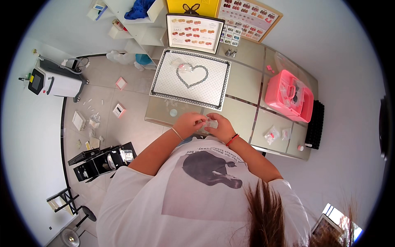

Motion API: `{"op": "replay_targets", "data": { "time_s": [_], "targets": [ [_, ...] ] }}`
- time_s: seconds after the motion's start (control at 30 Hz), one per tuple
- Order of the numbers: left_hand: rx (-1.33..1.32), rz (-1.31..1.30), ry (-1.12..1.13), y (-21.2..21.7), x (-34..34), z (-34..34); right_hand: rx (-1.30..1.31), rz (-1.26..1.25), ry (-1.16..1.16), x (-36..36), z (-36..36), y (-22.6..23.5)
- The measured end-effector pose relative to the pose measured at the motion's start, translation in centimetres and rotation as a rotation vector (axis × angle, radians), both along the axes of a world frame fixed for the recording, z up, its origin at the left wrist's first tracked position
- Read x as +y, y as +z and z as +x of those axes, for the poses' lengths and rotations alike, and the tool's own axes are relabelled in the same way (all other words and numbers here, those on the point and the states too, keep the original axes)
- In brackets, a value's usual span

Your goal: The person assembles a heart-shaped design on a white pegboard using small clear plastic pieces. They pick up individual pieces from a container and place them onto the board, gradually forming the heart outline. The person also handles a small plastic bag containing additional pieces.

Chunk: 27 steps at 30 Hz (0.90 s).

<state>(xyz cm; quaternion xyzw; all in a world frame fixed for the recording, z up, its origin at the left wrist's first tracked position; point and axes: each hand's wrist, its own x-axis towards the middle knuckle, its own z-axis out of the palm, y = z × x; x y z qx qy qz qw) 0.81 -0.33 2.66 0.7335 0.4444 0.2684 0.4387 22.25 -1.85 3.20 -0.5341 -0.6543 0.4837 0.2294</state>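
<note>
Table (242,88) carries everything: glossy beige tiled top with dark seams, and the person stands at its near edge. Largest item on it is the white dotted mat (214,88) with black lace border and a heart outline, spanning from the near edge toward the far edge on the left half. Behind it at the far edge stands a framed sample board (194,33) of nail tips. Pink plastic case (288,95) sits at the right edge, lid shut. Two small clear bags (272,134) lie near the near-right corner.

Work item: small clear packet (210,123), held just above the near edge, in front of the mat's near border. Left hand (188,124) and right hand (221,127) meet on it from either side. Both are closed in a fingertip pinch on the packet; how the fingertips sit on it is too small to resolve.

Judgement on doing this well:
- Keep the packet low, over the table, not past the near edge; whatever is inside looks tiny and would be lost on the floor.
- Pinch close to the packet's mouth with both hands and pull apart evenly; clear film is slick, and a sudden tear would scatter the contents.
- Open over the mat, since dropped pieces may show up better on it than on the glossy top.
</note>
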Motion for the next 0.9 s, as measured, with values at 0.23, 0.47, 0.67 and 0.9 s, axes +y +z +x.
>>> {"op": "replay_targets", "data": {
  "time_s": [0.23,0.47,0.67,0.9],
  "targets": [
    [0.401,0.197,0.392,-7.9,0.0,-6.8,0.006,0.010,-0.027,-0.4,0.6,-0.7],
    [0.754,-0.017,0.445,-11.2,0.0,-10.8,-0.004,-0.032,-0.028,-0.2,0.8,-0.4],
    [0.788,-0.054,0.390,-11.8,-0.2,-11.0,-0.001,0.000,-0.008,-0.3,0.5,-0.4],
    [0.903,-0.108,0.399,-10.5,1.0,-9.5,-0.016,0.011,-0.021,-0.4,0.1,-0.4]
  ]
}}
